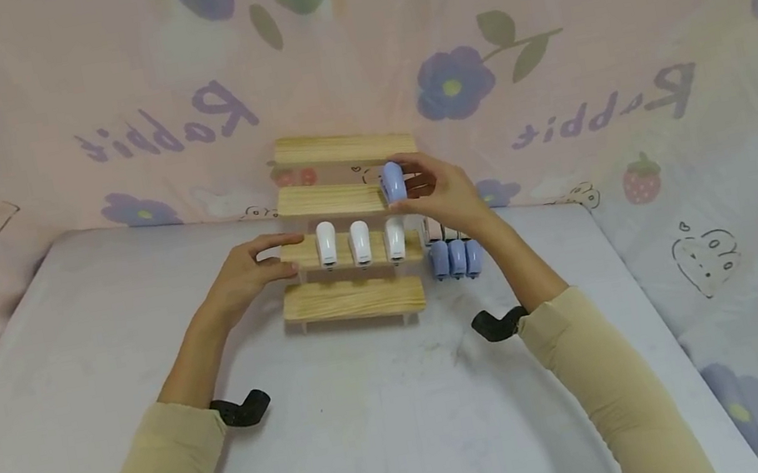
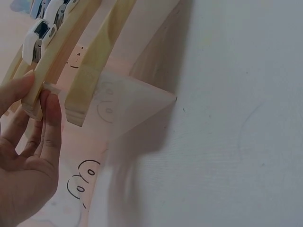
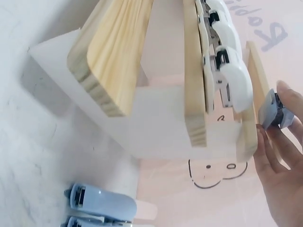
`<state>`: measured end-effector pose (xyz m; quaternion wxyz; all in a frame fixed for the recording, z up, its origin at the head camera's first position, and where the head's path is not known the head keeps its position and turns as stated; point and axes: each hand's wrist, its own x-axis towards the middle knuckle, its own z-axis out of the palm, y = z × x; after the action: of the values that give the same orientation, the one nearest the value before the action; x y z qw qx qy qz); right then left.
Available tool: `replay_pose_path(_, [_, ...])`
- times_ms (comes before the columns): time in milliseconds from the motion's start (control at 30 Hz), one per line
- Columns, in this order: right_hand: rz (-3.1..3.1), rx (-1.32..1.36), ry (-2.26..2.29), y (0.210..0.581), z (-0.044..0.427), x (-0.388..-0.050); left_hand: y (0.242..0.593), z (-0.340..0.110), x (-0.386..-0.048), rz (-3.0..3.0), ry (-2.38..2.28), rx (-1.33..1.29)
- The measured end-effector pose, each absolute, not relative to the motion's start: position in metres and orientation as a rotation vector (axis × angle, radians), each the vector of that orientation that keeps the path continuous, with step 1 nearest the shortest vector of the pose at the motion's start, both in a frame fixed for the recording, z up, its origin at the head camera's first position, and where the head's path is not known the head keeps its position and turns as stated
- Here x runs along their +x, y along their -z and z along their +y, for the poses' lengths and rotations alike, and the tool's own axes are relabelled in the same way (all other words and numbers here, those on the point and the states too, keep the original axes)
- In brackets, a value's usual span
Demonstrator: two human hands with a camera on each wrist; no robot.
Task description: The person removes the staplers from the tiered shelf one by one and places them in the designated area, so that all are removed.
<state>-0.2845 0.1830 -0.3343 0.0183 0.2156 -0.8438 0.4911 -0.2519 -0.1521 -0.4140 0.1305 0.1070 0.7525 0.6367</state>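
Observation:
A stepped display stand [image 1: 352,299] has several pale wooden boards on translucent side supports. Three white mini staplers [image 1: 361,242] stand in a row on its second board from the bottom. My left hand [image 1: 245,277] pinches the left end of that board, thumb over and fingers under, as the left wrist view shows. My right hand [image 1: 451,194] holds a blue mini stapler [image 1: 393,183] between thumb and fingers at the right end of the third board. Whether this stapler rests on the board I cannot tell. The top board [image 1: 340,148] and bottom board carry nothing.
To the right of the stand, several blue staplers [image 1: 457,258] stand side by side on the white table [image 1: 384,438]. Pale pink ones [image 1: 433,229] sit behind them, partly hidden by my right arm. A patterned curtain [image 1: 331,50] hangs close behind the stand.

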Motion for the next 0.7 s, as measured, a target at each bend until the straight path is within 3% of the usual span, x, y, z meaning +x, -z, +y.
replay_pose_path(333, [-2.551, 0.659, -1.575, 0.341, 0.201, -0.281, 0.414, -0.152, -0.256, 2.185, -1.828, 0.312])
replay_pose_path(700, [-2.579, 0.587, -1.568, 0.321, 0.205, -0.258, 0.413, -0.152, -0.256, 2.186, -1.81, 0.305])
